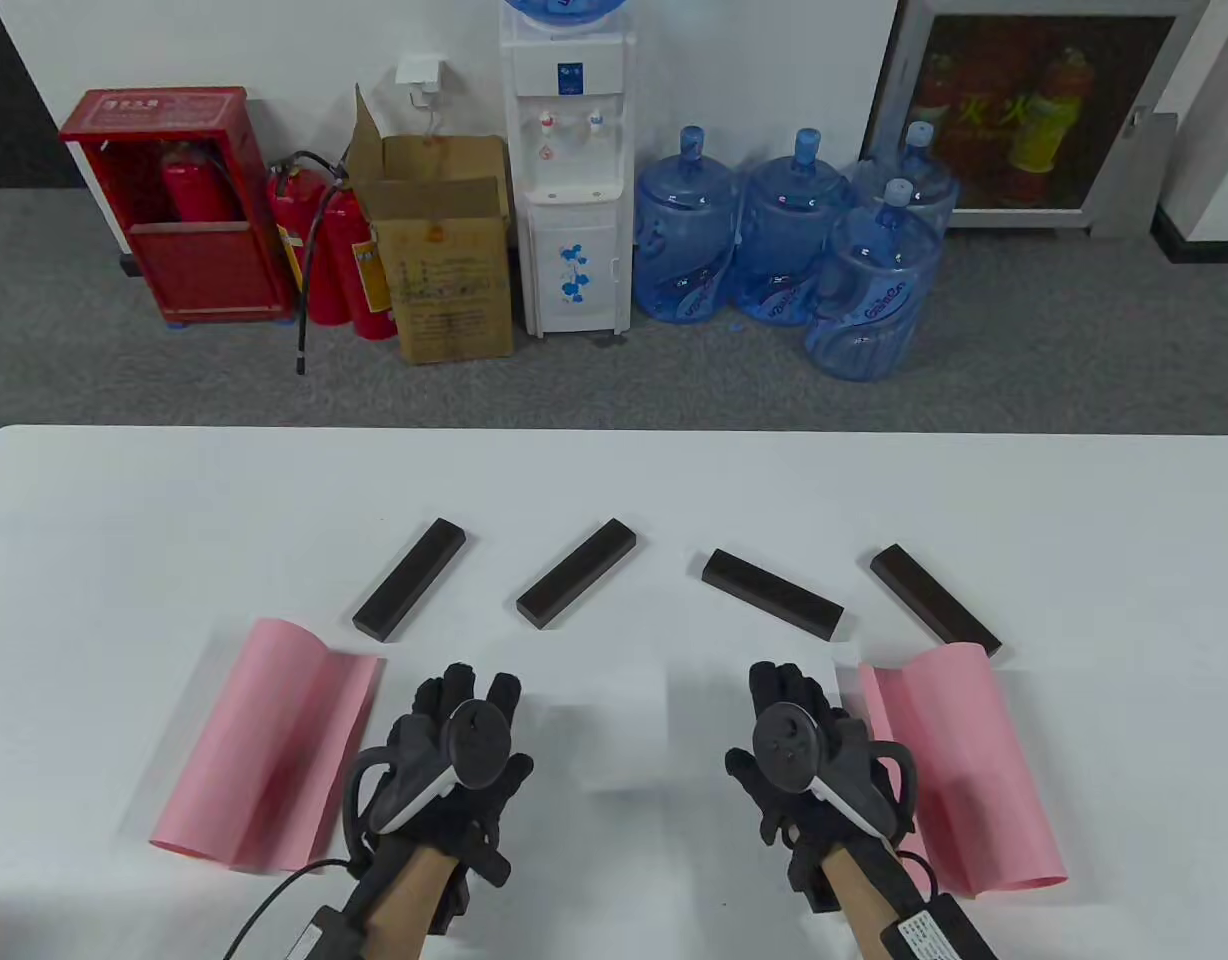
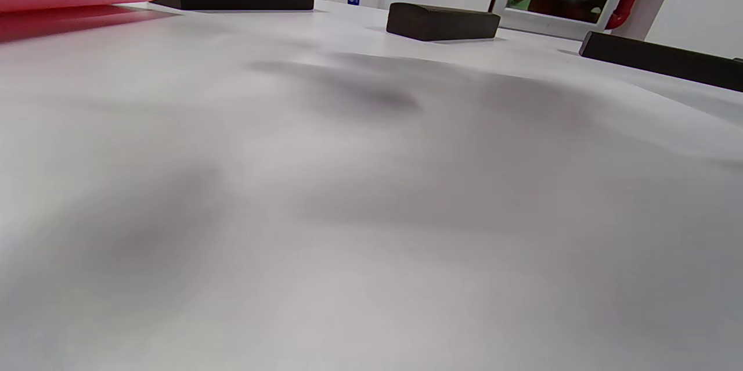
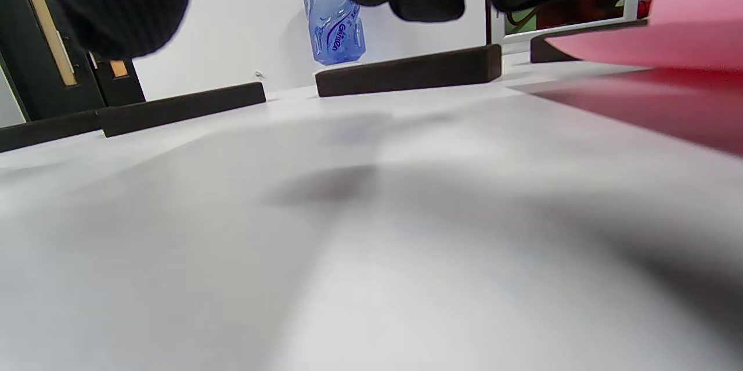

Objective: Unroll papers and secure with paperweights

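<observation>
Resting our left hand (image 1: 452,750) and right hand (image 1: 804,745) palm-down, fingers spread, on the white sheet (image 1: 614,720), we see pink papers (image 1: 269,745) just outside each, four weights (image 1: 410,579) beyond, "Gaiaon" on a bottle (image 3: 335,25).

— What sits on the white bench (image 1: 124,500)?

— Four dark paperweight bars in a loose row across the middle: the far-left bar (image 1: 410,579), the second bar (image 1: 578,574), the third bar (image 1: 772,594) and the far-right bar (image 1: 935,600).

— And nearer the front edge?

— A curled pink sheet at left (image 1: 264,745), another pink sheet at right (image 1: 964,770), its far corner just beside the far-right bar. Between them lies a white sheet (image 1: 614,715), hard to make out against the bench.
</observation>
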The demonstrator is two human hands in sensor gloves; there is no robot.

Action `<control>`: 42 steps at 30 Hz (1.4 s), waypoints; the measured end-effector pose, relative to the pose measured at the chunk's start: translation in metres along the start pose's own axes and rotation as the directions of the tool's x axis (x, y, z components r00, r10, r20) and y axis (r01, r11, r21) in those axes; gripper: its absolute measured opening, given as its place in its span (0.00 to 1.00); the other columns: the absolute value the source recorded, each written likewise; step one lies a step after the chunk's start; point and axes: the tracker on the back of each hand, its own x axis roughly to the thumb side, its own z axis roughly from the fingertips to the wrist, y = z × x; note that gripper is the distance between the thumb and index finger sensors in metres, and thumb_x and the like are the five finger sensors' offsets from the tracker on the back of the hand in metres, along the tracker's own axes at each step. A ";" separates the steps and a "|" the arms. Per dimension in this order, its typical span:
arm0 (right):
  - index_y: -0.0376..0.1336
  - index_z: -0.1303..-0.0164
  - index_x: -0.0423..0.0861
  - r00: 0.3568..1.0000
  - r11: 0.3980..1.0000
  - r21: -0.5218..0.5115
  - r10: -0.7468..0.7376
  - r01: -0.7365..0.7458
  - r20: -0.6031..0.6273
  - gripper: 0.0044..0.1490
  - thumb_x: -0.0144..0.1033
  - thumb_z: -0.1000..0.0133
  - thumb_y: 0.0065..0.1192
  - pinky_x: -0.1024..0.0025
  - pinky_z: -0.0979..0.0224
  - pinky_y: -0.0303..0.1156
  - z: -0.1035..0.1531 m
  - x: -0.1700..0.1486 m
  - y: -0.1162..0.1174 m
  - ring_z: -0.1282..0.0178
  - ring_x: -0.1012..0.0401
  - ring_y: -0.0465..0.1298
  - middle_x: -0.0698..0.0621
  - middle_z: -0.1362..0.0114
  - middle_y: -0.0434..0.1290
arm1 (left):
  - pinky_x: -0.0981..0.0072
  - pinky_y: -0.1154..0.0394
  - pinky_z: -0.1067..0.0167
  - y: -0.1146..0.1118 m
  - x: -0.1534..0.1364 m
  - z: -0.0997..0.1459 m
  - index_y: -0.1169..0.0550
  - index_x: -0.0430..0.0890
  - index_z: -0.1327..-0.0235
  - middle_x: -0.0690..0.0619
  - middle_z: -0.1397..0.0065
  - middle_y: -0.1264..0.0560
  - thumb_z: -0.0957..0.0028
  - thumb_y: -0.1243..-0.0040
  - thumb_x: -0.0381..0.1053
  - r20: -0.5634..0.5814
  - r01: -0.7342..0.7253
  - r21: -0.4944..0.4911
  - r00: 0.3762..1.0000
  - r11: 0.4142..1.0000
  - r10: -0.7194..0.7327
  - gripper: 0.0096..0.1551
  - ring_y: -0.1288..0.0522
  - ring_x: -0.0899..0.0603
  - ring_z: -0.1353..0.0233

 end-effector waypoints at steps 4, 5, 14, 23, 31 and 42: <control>0.41 0.19 0.52 1.000 1.000 0.009 -0.001 0.001 -0.002 0.57 0.60 0.55 0.59 0.44 0.21 0.55 0.000 0.000 0.000 0.16 0.49 0.55 0.47 0.16 0.45 | 0.32 0.53 0.22 0.000 0.000 0.000 0.58 0.67 0.21 0.45 0.11 0.64 0.47 0.52 0.68 -0.001 -0.005 -0.015 1.000 1.000 0.005 0.46 0.59 0.30 0.14; 0.41 0.19 0.52 1.000 1.000 0.011 -0.001 0.001 -0.001 0.57 0.60 0.55 0.59 0.44 0.21 0.55 0.000 0.000 0.000 0.16 0.49 0.55 0.47 0.16 0.45 | 0.32 0.53 0.22 0.000 0.000 0.001 0.58 0.67 0.21 0.45 0.11 0.64 0.47 0.52 0.68 -0.001 -0.007 -0.017 1.000 1.000 0.007 0.46 0.59 0.30 0.14; 0.43 0.19 0.52 1.000 1.000 0.027 0.005 -0.005 0.007 0.56 0.60 0.55 0.59 0.43 0.20 0.55 0.000 0.001 0.001 0.15 0.48 0.53 0.48 0.16 0.45 | 0.32 0.54 0.22 -0.001 -0.001 0.000 0.57 0.67 0.20 0.45 0.11 0.64 0.47 0.52 0.68 0.001 -0.015 -0.031 1.000 0.999 0.015 0.46 0.60 0.30 0.14; 0.46 0.19 0.51 0.995 0.995 0.015 -0.098 0.097 0.013 0.54 0.60 0.54 0.59 0.42 0.21 0.54 -0.001 0.006 -0.022 0.16 0.44 0.52 0.47 0.16 0.48 | 0.32 0.54 0.22 -0.001 -0.001 0.000 0.57 0.67 0.20 0.45 0.11 0.64 0.47 0.52 0.68 0.006 -0.023 -0.040 1.000 0.999 0.023 0.46 0.60 0.30 0.13; 0.49 0.19 0.51 0.970 0.971 -0.052 -0.238 0.235 -0.048 0.52 0.58 0.54 0.59 0.42 0.22 0.57 -0.003 -0.006 -0.091 0.16 0.44 0.53 0.46 0.17 0.53 | 0.32 0.54 0.22 -0.002 0.000 -0.001 0.56 0.67 0.20 0.45 0.11 0.64 0.47 0.52 0.68 0.015 -0.026 -0.050 1.000 0.998 0.027 0.45 0.60 0.30 0.13; 0.54 0.21 0.50 0.891 0.982 -0.065 -0.189 0.178 -0.412 0.42 0.46 0.48 0.55 0.42 0.23 0.59 0.002 -0.129 -0.135 0.17 0.43 0.56 0.45 0.18 0.56 | 0.32 0.54 0.22 -0.002 0.000 -0.001 0.56 0.67 0.20 0.45 0.11 0.64 0.47 0.52 0.68 0.017 -0.032 -0.060 0.999 0.998 0.033 0.45 0.59 0.30 0.13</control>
